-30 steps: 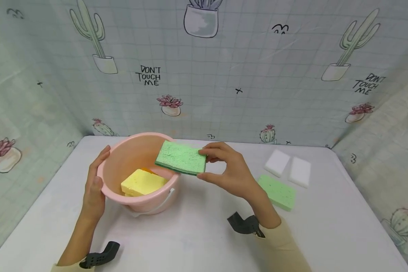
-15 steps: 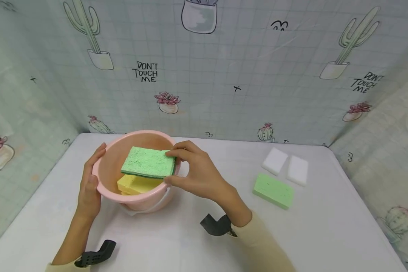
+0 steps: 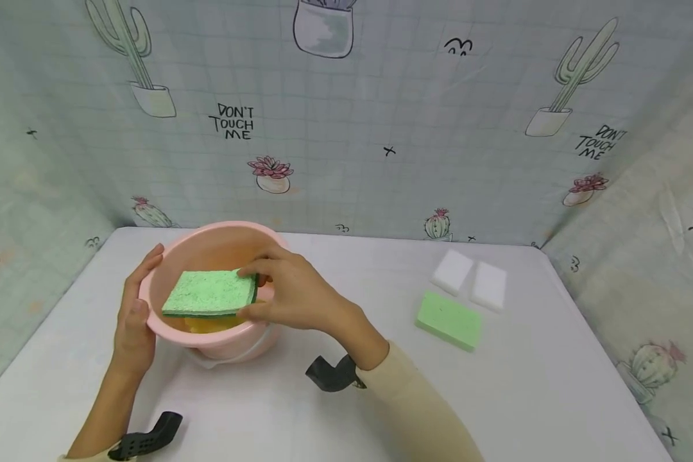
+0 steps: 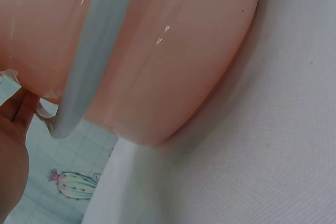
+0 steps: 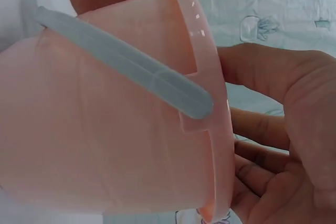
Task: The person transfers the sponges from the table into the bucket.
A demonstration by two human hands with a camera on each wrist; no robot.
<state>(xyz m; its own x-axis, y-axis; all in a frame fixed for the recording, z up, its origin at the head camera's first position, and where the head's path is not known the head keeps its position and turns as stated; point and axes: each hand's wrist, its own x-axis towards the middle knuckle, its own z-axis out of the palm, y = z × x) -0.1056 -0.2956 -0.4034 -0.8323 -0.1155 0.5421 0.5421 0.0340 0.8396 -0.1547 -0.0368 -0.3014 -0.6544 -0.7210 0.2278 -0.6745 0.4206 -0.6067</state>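
My right hand (image 3: 306, 295) pinches a light green sponge (image 3: 210, 292) with a dark green underside by its right edge, thumb at the front and fingers behind. The sponge hangs over the opening of a pink bucket (image 3: 239, 350), close above a yellow sponge (image 3: 208, 324) that is mostly covered. A bit of orange also shows inside. Against the bucket's left side rests my left hand (image 3: 135, 321), fingers nearly straight along the rim. In the right wrist view, the right hand (image 5: 283, 129) is beyond the bucket's rim, and the sponge is hidden.
To the right on the white table (image 3: 520, 385) lie a green sponge (image 3: 449, 321) and two white sponge blocks, one left (image 3: 453, 271) and one right (image 3: 489, 285). The bucket's pale handle (image 5: 126, 59) hangs down its front. Patterned cloth (image 3: 346, 128) encloses the table.
My right hand has carried the green sponge left from beside the bucket's right rim to over its opening and lowered it. The left hand stays at the bucket. The head view has shifted slightly.
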